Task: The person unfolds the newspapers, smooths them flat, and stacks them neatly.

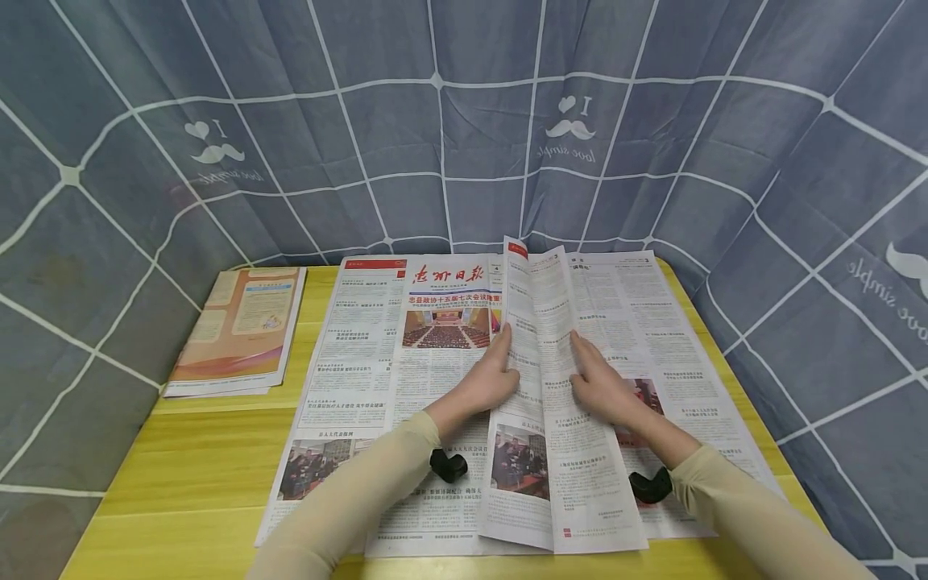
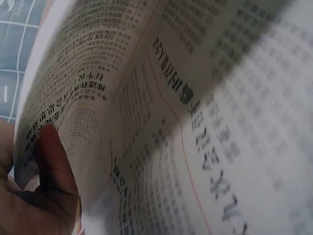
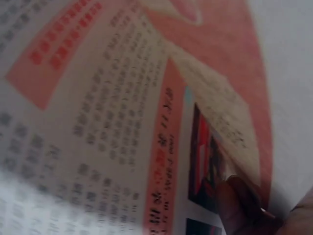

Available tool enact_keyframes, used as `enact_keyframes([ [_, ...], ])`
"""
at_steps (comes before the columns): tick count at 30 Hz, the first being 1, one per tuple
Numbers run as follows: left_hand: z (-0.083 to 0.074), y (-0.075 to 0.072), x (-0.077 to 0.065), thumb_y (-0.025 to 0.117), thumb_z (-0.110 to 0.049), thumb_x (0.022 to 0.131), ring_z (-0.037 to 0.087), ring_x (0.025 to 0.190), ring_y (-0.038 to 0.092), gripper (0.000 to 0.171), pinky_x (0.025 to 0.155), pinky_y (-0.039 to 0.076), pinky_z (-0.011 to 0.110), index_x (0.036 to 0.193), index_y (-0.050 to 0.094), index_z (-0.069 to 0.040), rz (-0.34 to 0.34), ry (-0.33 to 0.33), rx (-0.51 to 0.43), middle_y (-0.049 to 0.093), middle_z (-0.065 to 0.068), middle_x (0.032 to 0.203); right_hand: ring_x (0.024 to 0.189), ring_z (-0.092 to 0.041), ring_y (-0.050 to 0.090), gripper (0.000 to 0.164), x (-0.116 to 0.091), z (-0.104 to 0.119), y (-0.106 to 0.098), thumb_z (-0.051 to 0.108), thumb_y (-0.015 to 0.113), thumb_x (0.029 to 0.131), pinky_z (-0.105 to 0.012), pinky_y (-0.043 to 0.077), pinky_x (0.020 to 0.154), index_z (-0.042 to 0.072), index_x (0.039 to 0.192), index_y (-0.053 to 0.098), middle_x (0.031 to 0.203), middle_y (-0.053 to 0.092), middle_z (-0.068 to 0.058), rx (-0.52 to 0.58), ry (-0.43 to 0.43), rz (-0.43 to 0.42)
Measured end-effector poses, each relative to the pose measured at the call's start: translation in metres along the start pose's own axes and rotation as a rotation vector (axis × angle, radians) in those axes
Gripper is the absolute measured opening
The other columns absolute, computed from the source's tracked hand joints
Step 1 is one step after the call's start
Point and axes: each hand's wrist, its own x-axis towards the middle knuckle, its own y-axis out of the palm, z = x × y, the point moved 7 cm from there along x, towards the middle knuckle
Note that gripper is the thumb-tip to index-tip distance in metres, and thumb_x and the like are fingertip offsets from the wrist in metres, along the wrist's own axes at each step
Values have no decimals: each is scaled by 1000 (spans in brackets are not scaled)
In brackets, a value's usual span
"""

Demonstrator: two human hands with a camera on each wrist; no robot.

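Note:
A newspaper (image 1: 348, 370) lies spread on the table, with a red masthead and a photo of a meeting hall near its top. Over its middle stands a narrow raised part of the pages (image 1: 540, 322), creased lengthwise. My left hand (image 1: 489, 385) pinches the left edge of this part; the right hand (image 1: 609, 391) grips its right edge. In the left wrist view, the left hand's fingers (image 2: 56, 161) curl at the margin of a bowed page. The right wrist view has the right hand's fingers (image 3: 234, 205) at a lifted page edge beside a dark photo.
To the left, a small stack of orange-pink printed papers (image 1: 235, 330) rests on the yellow wooden table (image 1: 196, 459). A grey-blue curtain with white grid lines (image 1: 478, 137) hangs behind and along both sides. Black wrist pieces (image 1: 448, 466) show under the sleeves.

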Motion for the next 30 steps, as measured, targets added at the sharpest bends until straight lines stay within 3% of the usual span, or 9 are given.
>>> enact_keyframes([
  [3, 0, -6, -2, 47, 0, 92, 23, 156, 0, 86, 123, 10, 37, 164, -1, -2, -18, 19, 29, -3, 14, 171, 153, -41, 11, 76, -1, -1, 1, 0, 45, 101, -58, 16, 120, 1, 164, 2, 168, 7, -23, -1, 4, -4],
  [8, 0, -18, -8, 47, 1, 93, 21, 155, 2, 87, 119, 26, 40, 164, -2, -7, -31, 33, 88, -7, 9, 171, 154, -38, 11, 76, -3, -3, 4, 4, 44, 104, -57, 18, 120, 9, 166, 1, 170, 5, -18, -10, 19, -11],
  [16, 3, -41, -23, 50, 2, 91, 24, 156, 1, 90, 112, 34, 42, 165, -1, -9, -66, 51, 154, -6, 9, 171, 155, -36, 7, 76, -5, -5, 5, 4, 43, 105, -58, 13, 121, 13, 166, -1, 171, 2, -15, 35, 9, -14],
  [19, 6, -52, -29, 50, 1, 92, 23, 156, 1, 90, 113, 32, 42, 165, -1, -12, -76, 47, 153, -4, 7, 172, 155, -35, 6, 75, -6, -5, 4, 3, 42, 105, -58, 12, 121, 14, 166, -1, 171, 2, -13, 61, -2, -15],
  [26, 4, -78, -41, 43, -5, 102, 19, 156, 2, 76, 124, 13, 42, 165, 2, -12, -124, 84, 141, 1, 5, 172, 156, -34, 6, 71, -8, -4, -3, 3, 39, 106, -57, 13, 121, 15, 166, 3, 171, 5, -11, 61, -26, -45],
  [30, 0, -91, -48, 41, -2, 102, 19, 156, 0, 74, 123, 14, 44, 165, 3, -10, -136, 100, 118, 0, 5, 172, 155, -35, 7, 70, -10, -4, -8, 4, 39, 107, -58, 15, 120, 15, 166, 5, 171, 6, -12, 56, -22, -59],
])
